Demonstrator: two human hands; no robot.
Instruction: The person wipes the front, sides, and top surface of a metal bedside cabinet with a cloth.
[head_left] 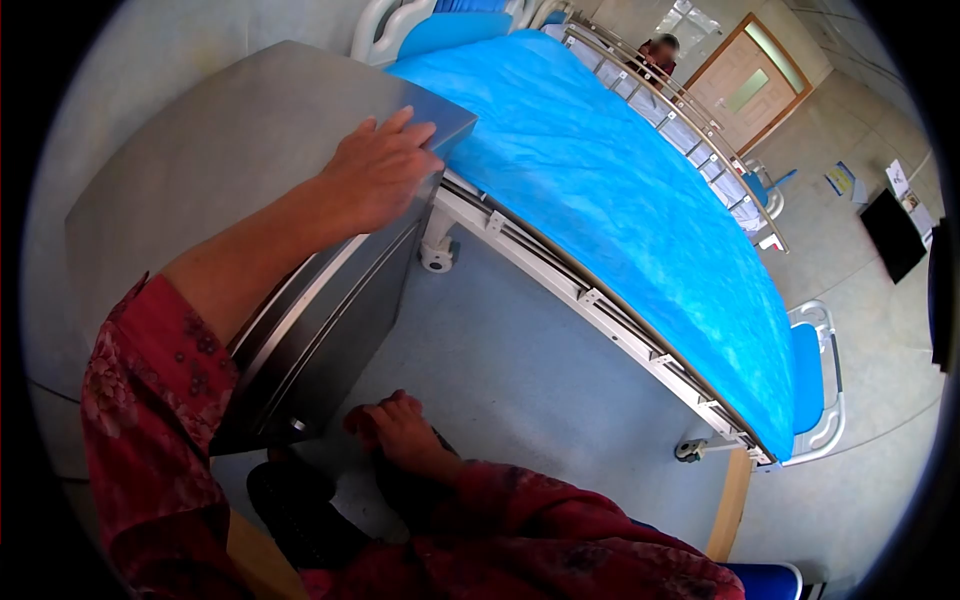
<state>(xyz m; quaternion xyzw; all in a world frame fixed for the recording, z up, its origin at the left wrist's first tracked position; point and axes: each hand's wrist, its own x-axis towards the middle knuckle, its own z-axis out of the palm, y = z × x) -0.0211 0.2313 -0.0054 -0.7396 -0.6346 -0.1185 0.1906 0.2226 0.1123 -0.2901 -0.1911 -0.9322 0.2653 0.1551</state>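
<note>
My left hand (385, 165) rests on the right edge of a grey metal cabinet top (230, 140), near its corner beside the bed. Its fingers are spread apart and nothing shows in it. Lower down, my right hand (400, 430) hangs over my lap, beside the cabinet's front. Those fingers are bent and pressed together, and whatever they may hold is hidden. A bed with a blue sheet (600, 190) stands just beyond the cabinet.
The bed's white side frame (560, 280) runs from the cabinet toward a blue and white end board (810, 380). Behind it are another railed bed, a person (655, 60) and a wooden door (740, 85). A blue chair (765, 582) is at the lower right.
</note>
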